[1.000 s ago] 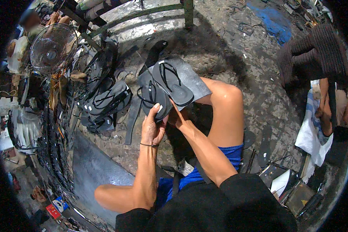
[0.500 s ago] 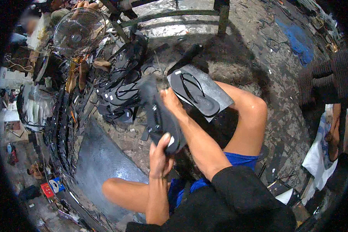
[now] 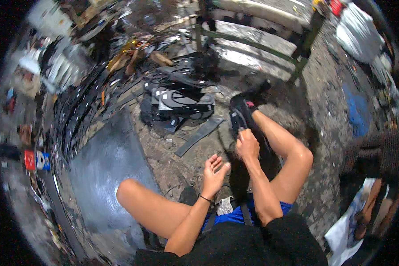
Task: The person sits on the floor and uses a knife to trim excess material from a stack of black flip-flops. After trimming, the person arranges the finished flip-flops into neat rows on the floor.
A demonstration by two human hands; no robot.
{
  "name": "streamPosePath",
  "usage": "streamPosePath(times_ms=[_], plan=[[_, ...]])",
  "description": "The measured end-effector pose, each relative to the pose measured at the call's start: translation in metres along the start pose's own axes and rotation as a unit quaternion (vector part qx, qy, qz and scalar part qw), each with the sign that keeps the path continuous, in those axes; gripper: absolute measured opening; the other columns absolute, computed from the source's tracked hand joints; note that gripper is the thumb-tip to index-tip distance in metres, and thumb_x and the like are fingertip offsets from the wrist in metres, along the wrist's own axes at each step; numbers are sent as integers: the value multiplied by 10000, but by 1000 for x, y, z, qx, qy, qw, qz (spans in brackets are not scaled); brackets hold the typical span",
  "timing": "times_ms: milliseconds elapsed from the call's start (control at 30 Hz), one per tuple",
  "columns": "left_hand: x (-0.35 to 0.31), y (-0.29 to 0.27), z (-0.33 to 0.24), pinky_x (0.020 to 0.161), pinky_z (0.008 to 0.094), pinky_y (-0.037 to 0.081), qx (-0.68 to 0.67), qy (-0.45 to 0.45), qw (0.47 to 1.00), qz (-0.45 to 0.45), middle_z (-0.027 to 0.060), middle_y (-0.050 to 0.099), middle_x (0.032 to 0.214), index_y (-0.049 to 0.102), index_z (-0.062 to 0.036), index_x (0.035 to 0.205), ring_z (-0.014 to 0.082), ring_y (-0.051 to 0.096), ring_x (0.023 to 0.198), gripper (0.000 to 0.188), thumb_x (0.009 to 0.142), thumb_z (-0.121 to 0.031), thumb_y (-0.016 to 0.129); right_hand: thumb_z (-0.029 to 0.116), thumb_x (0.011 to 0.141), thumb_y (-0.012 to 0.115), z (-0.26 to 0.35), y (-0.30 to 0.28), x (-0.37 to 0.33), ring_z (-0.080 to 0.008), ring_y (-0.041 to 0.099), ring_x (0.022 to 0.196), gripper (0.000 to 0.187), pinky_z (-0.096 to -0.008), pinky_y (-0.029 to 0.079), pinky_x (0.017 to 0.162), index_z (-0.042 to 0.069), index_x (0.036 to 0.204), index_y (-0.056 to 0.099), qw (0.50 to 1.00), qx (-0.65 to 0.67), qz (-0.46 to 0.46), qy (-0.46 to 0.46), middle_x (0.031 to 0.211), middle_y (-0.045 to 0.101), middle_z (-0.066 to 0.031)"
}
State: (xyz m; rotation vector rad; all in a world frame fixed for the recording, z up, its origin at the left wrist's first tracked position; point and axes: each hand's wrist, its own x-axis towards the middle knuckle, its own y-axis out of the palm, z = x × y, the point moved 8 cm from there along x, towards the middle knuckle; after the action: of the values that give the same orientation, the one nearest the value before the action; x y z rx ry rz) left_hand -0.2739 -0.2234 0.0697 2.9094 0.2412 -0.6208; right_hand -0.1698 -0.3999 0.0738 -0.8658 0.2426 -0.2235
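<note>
My right hand [image 3: 247, 144] is closed in front of my right knee, its fingers wrapped round something slim and dark that is too blurred to name. Just beyond it stands a black, bent shape [image 3: 240, 103] with a small pink-red patch. My left hand [image 3: 215, 177] is raised to the left and nearer to me, with fingers apart and slightly curled, holding nothing. A dark band circles that wrist. Ahead and to the left, a pile of black and grey flip-flops [image 3: 184, 99] with small white labels lies on the ground.
A dark flat strip [image 3: 200, 135] lies before the pile. On the left is a large grey sheet [image 3: 108, 164], with black offcuts [image 3: 86, 106] behind it. A wooden frame [image 3: 252, 42] stands at the back. Another person's arm [image 3: 370, 204] shows at right.
The flip-flop has left my hands, and the grey board with a flip-flop is gone from my right leg. My hands have moved apart. The view has swung left.
</note>
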Motion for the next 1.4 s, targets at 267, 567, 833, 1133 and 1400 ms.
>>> streamPosePath(times_ms=[267, 567, 833, 1133, 1400], plan=[[-44, -28, -74, 802, 318, 526, -23, 22, 997, 70, 66, 663, 1068, 534, 34, 1192, 142, 634, 907, 455, 796, -76, 729, 263, 949, 635, 134, -55, -81, -96, 571, 535, 282, -260, 470, 451, 26, 1083, 565, 890, 385, 246, 12, 705, 596, -24], [-92, -96, -142, 835, 345, 570, -314, 36, 942, -116, 85, 660, 1044, 560, -19, 1162, 199, 679, 915, 322, 856, -52, 655, 146, 878, 671, 93, -126, -210, -159, 503, 494, 351, -318, 428, 489, 27, 1187, 554, 953, 142, 180, -198, 574, 487, -37], [-115, -99, -128, 850, 346, 564, -309, -24, 939, -147, 59, 665, 1072, 533, -43, 1223, 189, 673, 947, 357, 915, -161, 671, 202, 843, 711, 70, -100, -245, -361, 677, 704, 358, -425, 545, 592, 45, 1132, 567, 944, 97, 182, -256, 880, 662, -152], [-126, -101, -104, 857, 336, 556, -271, -54, 952, -131, 75, 649, 1102, 490, -20, 1287, 170, 654, 968, 407, 924, -112, 649, 224, 856, 693, 73, -86, -242, -417, 664, 770, 346, -490, 537, 622, 43, 1103, 533, 941, 23, 263, -210, 913, 665, -196], [-134, -112, -94, 859, 331, 563, -261, 6, 962, -77, 83, 639, 1121, 503, -8, 1283, 174, 655, 966, 417, 907, -107, 654, 171, 822, 665, 102, 4, -223, -487, 623, 781, 315, -486, 530, 670, 5, 1079, 592, 913, -6, 345, -220, 887, 667, -234]])
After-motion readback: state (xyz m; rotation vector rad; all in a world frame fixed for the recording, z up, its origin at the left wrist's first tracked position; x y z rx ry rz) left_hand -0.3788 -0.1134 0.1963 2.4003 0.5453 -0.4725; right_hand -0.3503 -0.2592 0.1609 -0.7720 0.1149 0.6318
